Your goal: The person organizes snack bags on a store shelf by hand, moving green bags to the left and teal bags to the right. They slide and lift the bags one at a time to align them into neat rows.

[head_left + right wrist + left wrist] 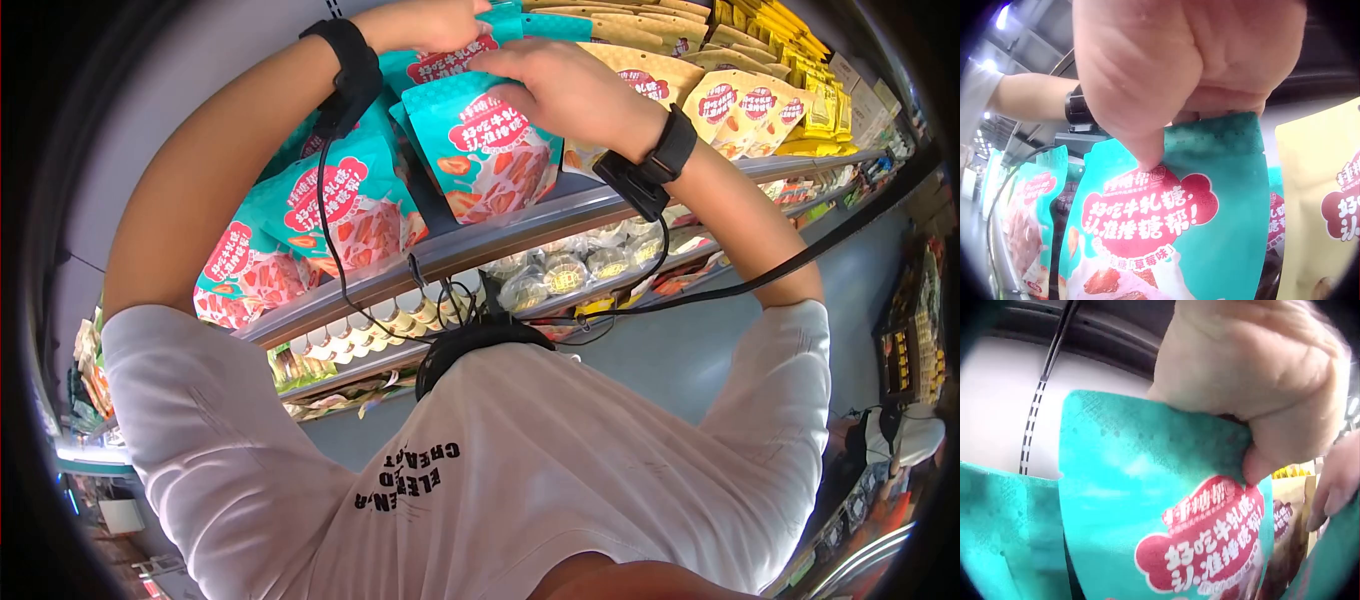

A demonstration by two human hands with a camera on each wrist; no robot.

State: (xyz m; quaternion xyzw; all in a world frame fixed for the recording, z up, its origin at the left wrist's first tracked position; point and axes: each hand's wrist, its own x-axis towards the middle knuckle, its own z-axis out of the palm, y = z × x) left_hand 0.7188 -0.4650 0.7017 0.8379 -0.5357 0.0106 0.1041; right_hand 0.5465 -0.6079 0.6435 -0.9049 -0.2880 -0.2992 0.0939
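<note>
My left hand [435, 24] pinches the top edge of a teal snack pouch [1147, 462] with red and white lettering, thumb on the printed front. Part of that pouch [432, 66] shows behind the front row in the head view. Beside it, my right hand [590, 95] pinches the upper edge of another teal pouch [490, 150], strawberries printed on it. In the right wrist view, the thumb of my right hand [1191, 62] lies on the front of this pouch [1222, 250], the other fingers hidden behind it. More teal pouches [345, 215] stand at the left.
A shelf edge [480, 235] runs below the pouches. Tan pouches [720, 105] and yellow packets [815, 100] line up to the right. Lower shelves hold clear-wrapped packages [570, 270]. Black cables [740, 282] hang from the wrist bands and cross in front of the shelf.
</note>
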